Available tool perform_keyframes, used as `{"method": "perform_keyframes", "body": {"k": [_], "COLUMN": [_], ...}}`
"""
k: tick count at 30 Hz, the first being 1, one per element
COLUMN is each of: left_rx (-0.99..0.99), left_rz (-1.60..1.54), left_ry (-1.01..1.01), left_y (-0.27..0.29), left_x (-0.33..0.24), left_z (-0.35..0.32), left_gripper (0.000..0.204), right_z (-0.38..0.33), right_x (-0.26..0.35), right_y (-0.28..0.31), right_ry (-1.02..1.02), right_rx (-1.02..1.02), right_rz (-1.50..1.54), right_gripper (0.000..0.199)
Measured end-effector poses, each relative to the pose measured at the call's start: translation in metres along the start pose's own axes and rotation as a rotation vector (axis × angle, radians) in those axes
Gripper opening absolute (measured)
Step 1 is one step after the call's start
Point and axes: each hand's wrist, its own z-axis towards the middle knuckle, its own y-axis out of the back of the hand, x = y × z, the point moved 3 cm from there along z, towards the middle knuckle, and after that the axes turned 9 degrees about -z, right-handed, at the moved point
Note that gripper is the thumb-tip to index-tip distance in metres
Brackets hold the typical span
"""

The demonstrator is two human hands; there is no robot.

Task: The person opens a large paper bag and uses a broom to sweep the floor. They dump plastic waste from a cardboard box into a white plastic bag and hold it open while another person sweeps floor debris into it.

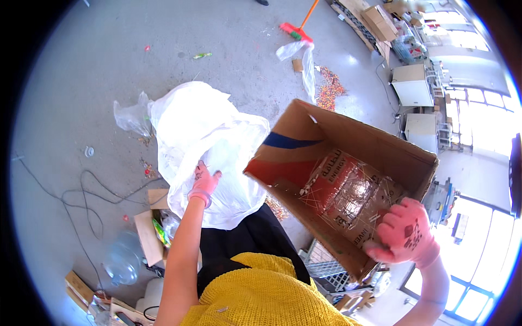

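My right hand (405,232), in a pink glove, is closed on the near right edge of a cardboard box (375,138). The box is tilted, its open side facing me, and clear tape and loose strands show on its inner bottom. A large white plastic bag (190,108) stands in front of me, to the left of the box. Against the bag's pale inner side rests my left hand (203,182), also gloved in pink, with thumb and fingers apart.
Small coloured bits (330,89) lie spilled on the floor beyond the box, near an orange-handled broom (296,31). A black cable (87,190) loops across the left floor. Below it are a clear water jug (122,258) and an open carton (148,233). White cabinets (411,86) stand at right.
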Motion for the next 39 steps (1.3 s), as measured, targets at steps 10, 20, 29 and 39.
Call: {"method": "perform_keyframes", "body": {"k": [10,20,29,39], "left_rx": [0.384,0.623,0.342,0.239], "left_rz": [-0.19,0.555,0.299,0.413], "left_ry": [-0.222,0.183,-0.237,-0.629], "left_y": [0.041,0.006,0.007,-0.144], "left_x": [-0.026,-0.017,-0.076,-0.191], "left_z": [0.013,0.05,-0.029,-0.252], "left_gripper": [0.077,0.072,0.049,0.041], "right_z": [-0.156,-0.303,-0.426,-0.596], "right_x": [0.012,0.208,0.28,0.395], "right_y": [-0.146,-0.352,-0.434,-0.528], "right_ry": [-0.832,-1.549,-1.899,-2.087], "right_rx": [-0.258,-0.244,-0.112,-0.041], "right_rz": [0.222,0.496,0.576,0.922], "right_gripper": [0.033,0.043,0.048,0.05]}}
